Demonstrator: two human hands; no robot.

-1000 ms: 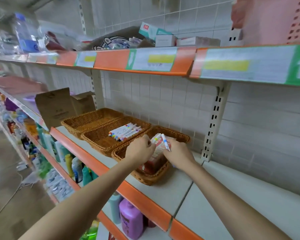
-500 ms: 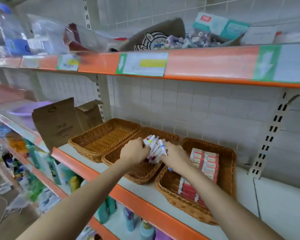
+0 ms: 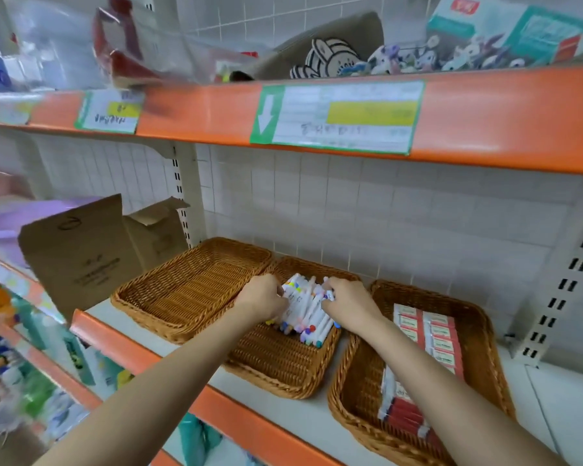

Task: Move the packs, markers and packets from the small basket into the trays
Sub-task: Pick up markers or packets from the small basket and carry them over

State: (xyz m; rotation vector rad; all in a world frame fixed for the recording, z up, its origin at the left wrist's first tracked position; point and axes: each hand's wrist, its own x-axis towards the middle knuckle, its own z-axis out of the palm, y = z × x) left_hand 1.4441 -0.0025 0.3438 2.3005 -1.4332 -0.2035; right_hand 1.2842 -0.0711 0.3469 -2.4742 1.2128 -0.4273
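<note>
Three wicker trays stand side by side on the white shelf. The left tray [image 3: 189, 290] holds nothing. In the middle tray [image 3: 280, 368] lies a bunch of white markers [image 3: 305, 309] with coloured caps. My left hand [image 3: 261, 297] grips the bunch from its left side, and my right hand [image 3: 347, 307] grips it from the right, both over the far half of that tray. The right tray [image 3: 360, 381] holds several red and white packs [image 3: 428, 341] in rows. The small basket is out of sight.
An open cardboard box [image 3: 85, 250] stands left of the trays. The orange edge of the upper shelf [image 3: 485, 119] hangs close overhead, with price labels on it and boxes and toys above. Bottles fill the lower shelf [image 3: 64, 358]. White shelf surface [image 3: 566, 391] extends to the right.
Both hands carried the markers from above the right tray over to the middle tray and lowered them into it. The camera swung left and came closer.
</note>
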